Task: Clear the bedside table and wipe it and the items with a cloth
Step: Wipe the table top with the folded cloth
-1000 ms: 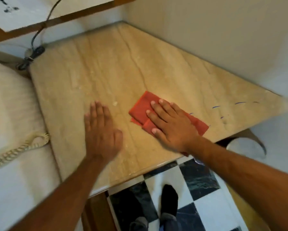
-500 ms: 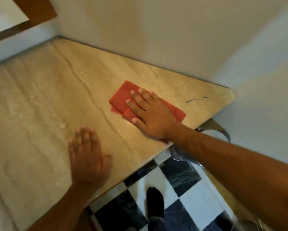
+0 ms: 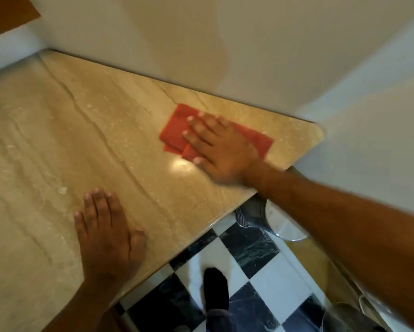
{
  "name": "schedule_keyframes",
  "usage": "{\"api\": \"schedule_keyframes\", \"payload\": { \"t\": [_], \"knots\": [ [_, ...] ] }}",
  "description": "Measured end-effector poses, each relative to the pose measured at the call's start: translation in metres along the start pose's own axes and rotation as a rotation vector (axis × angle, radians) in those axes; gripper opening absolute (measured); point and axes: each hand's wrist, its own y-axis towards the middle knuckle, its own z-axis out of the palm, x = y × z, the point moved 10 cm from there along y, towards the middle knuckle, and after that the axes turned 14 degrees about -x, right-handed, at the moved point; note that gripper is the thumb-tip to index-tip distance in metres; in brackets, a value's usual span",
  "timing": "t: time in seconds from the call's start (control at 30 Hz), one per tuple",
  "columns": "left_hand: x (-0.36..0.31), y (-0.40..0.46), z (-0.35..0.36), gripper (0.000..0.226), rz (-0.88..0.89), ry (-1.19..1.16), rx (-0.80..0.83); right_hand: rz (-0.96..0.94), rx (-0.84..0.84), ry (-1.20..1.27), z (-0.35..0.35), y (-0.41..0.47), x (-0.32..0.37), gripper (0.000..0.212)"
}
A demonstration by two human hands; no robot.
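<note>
The bedside table [image 3: 57, 144] has a beige marble top that fills the left and middle of the view. A folded red cloth [image 3: 175, 133] lies flat near its far right corner. My right hand [image 3: 220, 149] presses palm-down on the cloth with fingers spread, covering its middle. My left hand [image 3: 107, 236] rests flat on the bare marble near the front edge, fingers together and holding nothing. No other items stand on the top.
White walls [image 3: 249, 56] close in the table at the back and right. Below the front edge is a black-and-white checkered floor [image 3: 249, 248] with my dark-socked foot [image 3: 215, 288]. A metal bin [image 3: 251, 212] sits under the right corner.
My right hand has slid the red cloth across the marble toward the far right corner. The view has swung right, so the bed and cable have left the frame. My left hand stays planted.
</note>
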Motion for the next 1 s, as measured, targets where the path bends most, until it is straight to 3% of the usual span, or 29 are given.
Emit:
{"api": "schedule_keyframes", "payload": {
  "t": [0.17, 0.33, 0.6, 0.8, 1.0],
  "knots": [
    [0.005, 0.000, -0.002, 0.084, 0.011, -0.002, -0.021, 0.119, -0.040, 0.105, 0.015, 0.038, 0.103, 0.063],
    [0.008, 0.000, 0.002, 0.085, 0.014, -0.002, -0.004, -0.140, 0.000, 0.112, 0.014, 0.011, 0.079, 0.060],
    [0.009, -0.001, 0.005, 0.088, 0.012, -0.011, 0.009, 0.388, -0.067, 0.043, 0.001, -0.015, -0.062, 0.076],
    [0.008, 0.005, 0.000, 0.086, -0.031, -0.080, 0.020, 0.660, -0.102, 0.012, 0.003, -0.032, -0.047, 0.070],
    [0.009, 0.000, -0.005, 0.086, -0.050, -0.196, 0.006, 0.675, -0.058, 0.000, -0.001, -0.035, 0.014, 0.073]
  ]
}}
